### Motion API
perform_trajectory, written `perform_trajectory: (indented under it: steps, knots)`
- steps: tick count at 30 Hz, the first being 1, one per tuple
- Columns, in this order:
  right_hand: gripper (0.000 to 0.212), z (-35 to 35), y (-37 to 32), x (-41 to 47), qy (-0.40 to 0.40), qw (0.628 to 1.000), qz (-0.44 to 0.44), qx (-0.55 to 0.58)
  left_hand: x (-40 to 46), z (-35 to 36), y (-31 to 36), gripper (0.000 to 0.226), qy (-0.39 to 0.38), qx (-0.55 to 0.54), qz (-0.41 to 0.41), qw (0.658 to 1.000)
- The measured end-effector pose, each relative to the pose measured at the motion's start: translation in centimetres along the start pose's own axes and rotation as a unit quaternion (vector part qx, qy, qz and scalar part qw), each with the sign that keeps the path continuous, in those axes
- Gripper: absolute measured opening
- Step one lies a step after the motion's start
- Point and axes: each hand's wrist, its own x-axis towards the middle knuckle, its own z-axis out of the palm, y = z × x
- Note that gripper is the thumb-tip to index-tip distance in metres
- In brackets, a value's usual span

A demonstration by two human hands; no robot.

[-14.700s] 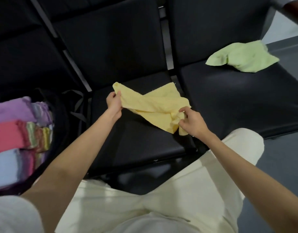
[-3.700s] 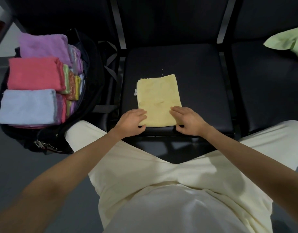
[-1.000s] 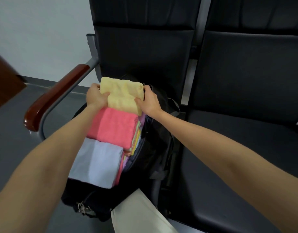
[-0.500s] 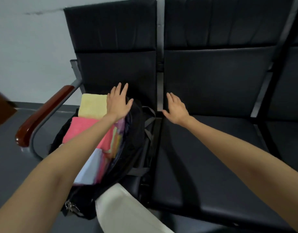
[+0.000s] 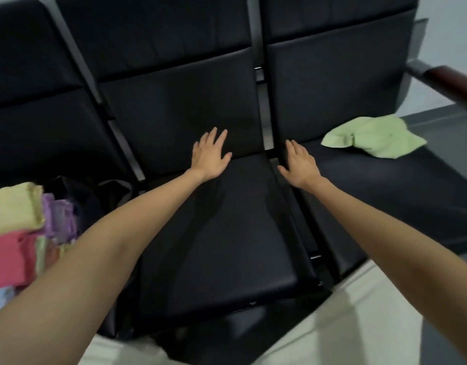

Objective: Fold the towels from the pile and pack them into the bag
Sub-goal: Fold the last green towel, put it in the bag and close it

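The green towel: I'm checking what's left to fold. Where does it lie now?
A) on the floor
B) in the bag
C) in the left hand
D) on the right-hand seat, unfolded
D: the green towel lies crumpled on the right-hand seat, and both hands are empty.

A row of black padded leather seats (image 5: 222, 233) joined by grey metal bars; a reddish-brown wooden armrest (image 5: 453, 84); grey floor (image 5: 448, 127); pale wall (image 5: 448, 30).
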Motion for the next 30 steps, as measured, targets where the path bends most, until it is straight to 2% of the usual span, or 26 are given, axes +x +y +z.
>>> perform_trajectory:
  steps: [7, 10, 15, 18, 21, 24, 26, 30]
  knots:
    - [0.079, 0.2, 17.8, -2.2, -0.020, 0.986, 0.165, 0.026, 5.9, 8.1, 13.7, 0.067, -0.093, 0.007, 0.115, 0.989]
    - [0.078, 1.1, 23.0, -1.2, -0.040, 0.979, 0.197, 0.028, 8.9, 11.9, 17.6, 0.070, -0.155, 0.042, 0.151, 0.975]
    - [0.076, 1.3, 29.5, 3.6, -0.039, 0.978, 0.203, 0.011, 16.0, 15.8, 24.7, 0.073, -0.182, 0.071, 0.199, 0.960]
    - [0.076, 1.1, 32.7, 6.5, -0.011, 0.978, 0.207, -0.021, 19.6, 18.1, 28.5, 0.078, -0.197, 0.088, 0.246, 0.945]
    - [0.068, 1.2, 35.3, 8.6, -0.014, 0.973, 0.227, -0.031, 22.4, 19.8, 31.7, 0.082, -0.193, 0.086, 0.266, 0.941]
    - [0.056, 1.5, 37.0, 9.4, -0.046, 0.974, 0.218, -0.030, 24.5, 21.4, 34.2, 0.075, -0.191, 0.086, 0.263, 0.942]
    - [0.053, 1.7, 37.7, 9.2, -0.035, 0.980, 0.194, -0.035, 25.0, 22.6, 34.9, 0.068, -0.204, 0.091, 0.263, 0.939]
    - [0.045, 2.4, 37.1, 7.5, -0.048, 0.988, 0.140, -0.038, 23.7, 24.0, 33.1, 0.051, -0.184, 0.021, 0.265, 0.946]
